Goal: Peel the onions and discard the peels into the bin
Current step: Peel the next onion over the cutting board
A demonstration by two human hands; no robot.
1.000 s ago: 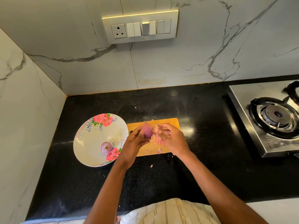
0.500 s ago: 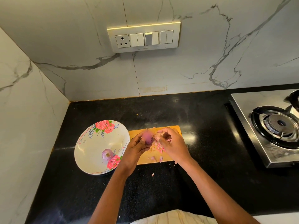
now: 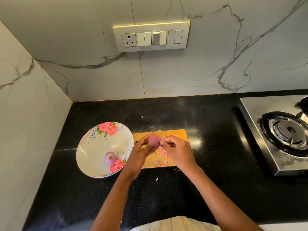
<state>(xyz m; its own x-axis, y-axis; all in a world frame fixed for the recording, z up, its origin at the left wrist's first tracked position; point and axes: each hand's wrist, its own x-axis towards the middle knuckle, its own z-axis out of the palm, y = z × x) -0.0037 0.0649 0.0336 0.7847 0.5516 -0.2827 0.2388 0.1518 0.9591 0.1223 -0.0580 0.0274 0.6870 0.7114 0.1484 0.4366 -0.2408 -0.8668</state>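
Above the cutting board [image 3: 180, 134], a purple onion [image 3: 153, 141] is gripped in the curled left hand [image 3: 141, 153] while its skin is pinched by the right hand [image 3: 179, 151], peels [image 3: 162, 153] strewn below, another onion [image 3: 110, 157] in the plate [image 3: 93, 147].

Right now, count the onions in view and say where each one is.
2. One onion is held in the left hand above the cutting board, the right hand picking at it. The other lies in the floral plate. More may be out of frame.

floral plate [image 3: 93, 147] left | wooden board [image 3: 180, 134] centre | gas stove [image 3: 260, 124] right | switch panel [image 3: 150, 36] on marble wall
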